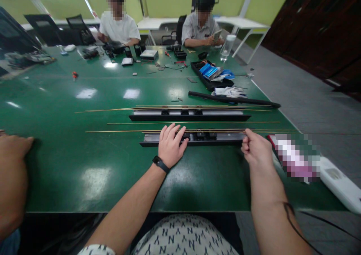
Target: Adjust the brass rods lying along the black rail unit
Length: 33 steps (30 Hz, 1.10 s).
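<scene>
My left hand (171, 145), a dark watch on its wrist, lies with fingers stretched over the nearer long black rail (225, 143). Small black blocks (207, 135) sit in that rail's pale channel, just right of these fingers. Thin brass-coloured rods (126, 131) run lengthwise along the rail and stick out past its left end. At the rail's right end, my right hand (257, 147) is closed, thumb and forefinger pinching a thin rod. Beyond lies a second, similar black rail (188, 117) with more black blocks and rods; a single loose rod (126, 124) lies between the two rails.
On the green table (56, 165) lie a black bar (234, 99), white gloves (229, 92) and a black tray (201, 76) with blue items. A white device (340, 183) is at the right. Another person's arm (12, 172) rests at left; two people sit opposite.
</scene>
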{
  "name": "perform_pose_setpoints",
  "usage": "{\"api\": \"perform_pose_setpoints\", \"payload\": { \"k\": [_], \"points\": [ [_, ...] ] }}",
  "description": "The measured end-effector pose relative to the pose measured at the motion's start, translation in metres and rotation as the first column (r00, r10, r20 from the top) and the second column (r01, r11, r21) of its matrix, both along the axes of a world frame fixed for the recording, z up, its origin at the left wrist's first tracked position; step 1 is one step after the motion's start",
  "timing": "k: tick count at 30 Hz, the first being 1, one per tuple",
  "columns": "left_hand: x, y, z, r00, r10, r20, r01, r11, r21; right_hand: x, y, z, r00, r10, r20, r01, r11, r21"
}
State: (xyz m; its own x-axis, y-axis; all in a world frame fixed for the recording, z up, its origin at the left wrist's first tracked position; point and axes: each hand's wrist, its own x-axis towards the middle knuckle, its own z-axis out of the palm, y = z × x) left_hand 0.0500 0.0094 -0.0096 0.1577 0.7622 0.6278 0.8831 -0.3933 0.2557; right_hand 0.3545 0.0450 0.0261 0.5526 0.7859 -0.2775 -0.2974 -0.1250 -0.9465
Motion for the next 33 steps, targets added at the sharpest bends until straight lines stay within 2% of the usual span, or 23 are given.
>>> {"api": "perform_pose_setpoints", "payload": {
  "k": [11, 18, 24, 33],
  "points": [
    [0.000, -0.001, 0.001, 1.000, -0.001, 0.002, 0.001, 1.000, -0.005, 0.003, 0.002, -0.004, 0.999, -0.029, 0.042, 0.029, 1.000, -0.011],
    [0.000, 0.000, 0.001, 1.000, -0.004, 0.010, 0.004, 1.000, -0.017, -0.003, -0.001, 0.003, 0.999, 0.028, 0.041, -0.026, 0.999, -0.034],
    [0.000, 0.000, 0.002, 1.000, 0.000, -0.004, 0.000, 1.000, -0.012, 0.000, -0.002, 0.000, 0.995, 0.096, 0.005, -0.096, 0.995, -0.009],
    [0.000, -0.001, 0.001, 1.000, 0.001, -0.004, -0.001, 1.000, -0.006, 0.007, 0.001, -0.002, 0.998, -0.051, 0.030, 0.050, 0.999, 0.007]
  ]
}}
